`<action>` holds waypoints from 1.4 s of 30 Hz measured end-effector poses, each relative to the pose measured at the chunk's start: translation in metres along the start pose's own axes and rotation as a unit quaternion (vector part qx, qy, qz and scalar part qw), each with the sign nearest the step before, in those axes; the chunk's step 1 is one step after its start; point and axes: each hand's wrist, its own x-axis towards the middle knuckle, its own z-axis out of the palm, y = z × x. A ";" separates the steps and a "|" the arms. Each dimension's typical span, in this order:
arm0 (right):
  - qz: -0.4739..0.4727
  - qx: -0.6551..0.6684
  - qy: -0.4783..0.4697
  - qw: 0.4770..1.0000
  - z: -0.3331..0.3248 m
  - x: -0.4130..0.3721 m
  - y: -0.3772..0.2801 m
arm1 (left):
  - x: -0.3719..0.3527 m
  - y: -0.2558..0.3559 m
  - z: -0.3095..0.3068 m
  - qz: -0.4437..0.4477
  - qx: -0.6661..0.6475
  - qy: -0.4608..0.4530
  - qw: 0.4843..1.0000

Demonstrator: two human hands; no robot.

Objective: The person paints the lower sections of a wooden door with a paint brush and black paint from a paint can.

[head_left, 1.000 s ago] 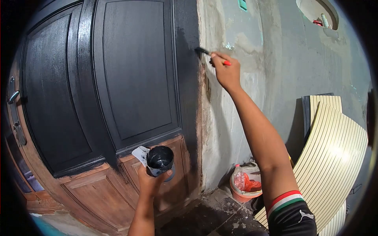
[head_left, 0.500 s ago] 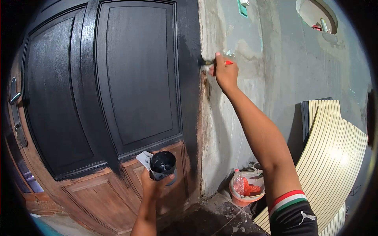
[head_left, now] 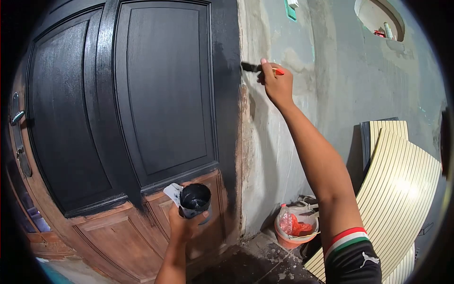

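Observation:
My right hand [head_left: 278,85] grips a paintbrush [head_left: 252,67] with dark bristles and a red-tipped handle. The bristles are at the right edge of the wooden door [head_left: 168,90], beside the bare wall. Black paint covers the door's upper panels, while its lower panels [head_left: 111,241] show brown wood. Low in front of the door, my left hand [head_left: 182,225] is closed around a cup of black paint [head_left: 195,196]. A whitish piece of paper or card [head_left: 173,191] is held against the cup's left side.
An orange bucket [head_left: 289,240] holding a plastic bottle and a red bag stands on the floor by the wall. Cream ribbed panels [head_left: 402,184] lean at the right. A door handle [head_left: 18,117] is at the far left. A wall niche [head_left: 382,21] holds small items.
My right hand has moved slightly up and to the right with the paintbrush. My left hand and the paint cup have stayed almost in place.

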 end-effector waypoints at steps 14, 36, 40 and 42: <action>0.060 -0.061 -0.518 0.851 -0.019 -0.273 0.105 | -0.005 0.005 -0.007 -0.004 0.057 0.020 0.998; 0.100 -0.120 -0.482 0.862 -0.008 -0.385 0.140 | -0.007 0.000 -0.012 -0.016 0.079 0.058 0.995; 0.019 -0.153 -0.435 0.887 0.014 -0.309 0.155 | -0.007 0.007 -0.008 -0.016 0.049 0.066 0.997; 0.068 -0.145 -0.365 0.917 0.019 -0.228 0.110 | -0.007 0.010 -0.006 -0.002 0.050 0.071 0.996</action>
